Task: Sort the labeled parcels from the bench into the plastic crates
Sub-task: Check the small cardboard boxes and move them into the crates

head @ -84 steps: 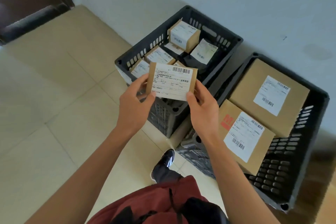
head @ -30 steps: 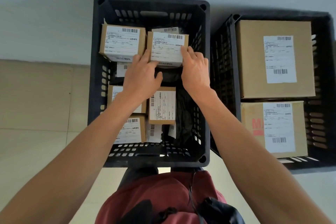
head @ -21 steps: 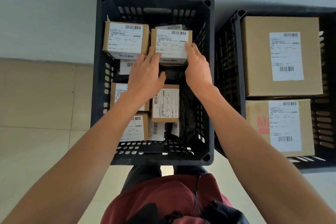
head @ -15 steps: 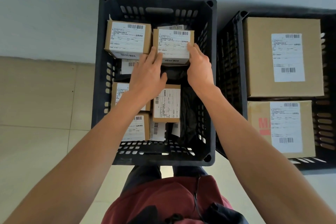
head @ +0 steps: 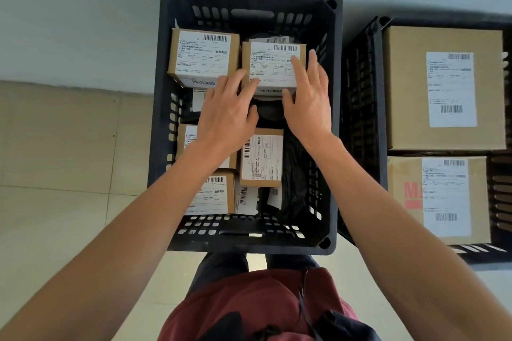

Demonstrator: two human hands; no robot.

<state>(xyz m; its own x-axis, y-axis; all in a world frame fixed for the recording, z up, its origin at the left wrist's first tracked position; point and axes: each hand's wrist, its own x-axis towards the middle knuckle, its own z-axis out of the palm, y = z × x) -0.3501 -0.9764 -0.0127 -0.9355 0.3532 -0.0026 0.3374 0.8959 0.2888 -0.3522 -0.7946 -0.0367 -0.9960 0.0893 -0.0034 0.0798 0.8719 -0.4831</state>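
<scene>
A small brown cardboard parcel with a white barcode label [head: 273, 66] sits in the far right part of the black slotted plastic crate [head: 249, 242], on top of other contents and just beside a similar labelled box [head: 203, 57]. The left hand [head: 227, 116] and right hand [head: 309, 102] lie over its near edge, fingers [head: 314, 63] straight and loosely spread, touching but not gripping, so this parcel looks delivered. Several more small labelled parcels [head: 261, 156] already fill the crate. The neighbouring dark crate [head: 363, 130] on the right holds two large brown cartons [head: 443, 86]. The desk is out of view, so what remains to sort cannot be told.
</scene>
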